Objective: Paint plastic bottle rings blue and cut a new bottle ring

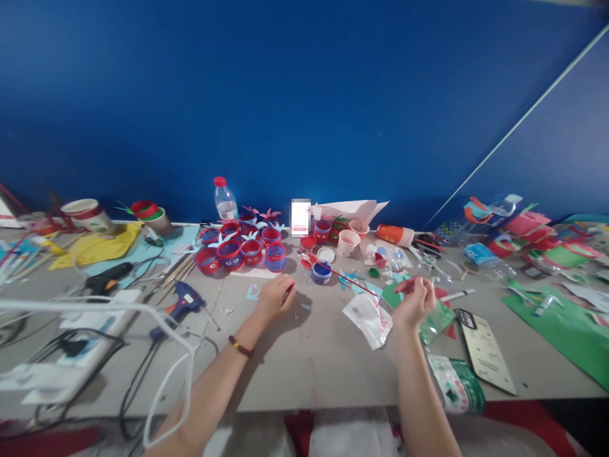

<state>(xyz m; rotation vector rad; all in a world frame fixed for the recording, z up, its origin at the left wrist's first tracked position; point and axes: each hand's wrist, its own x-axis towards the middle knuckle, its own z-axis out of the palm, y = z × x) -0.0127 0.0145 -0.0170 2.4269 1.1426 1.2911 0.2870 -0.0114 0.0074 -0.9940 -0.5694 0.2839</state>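
Blue plastic forms the glue gun (186, 303) on the desk (304, 381), left of the painted cups (252, 254). Nearest them, the left hand (276, 298) has its grip curled inward; whether it pinches something small, I can't quite tell. Beyond and between the hands sits a blue paint jar (321, 272), a red-handled brush (354, 280) angling rightward from it. The white packet (368, 319) bears unreadable red marks. The right hand (415, 303) is loosely bent, its hold unclear, beside a clear green bag (436, 322).
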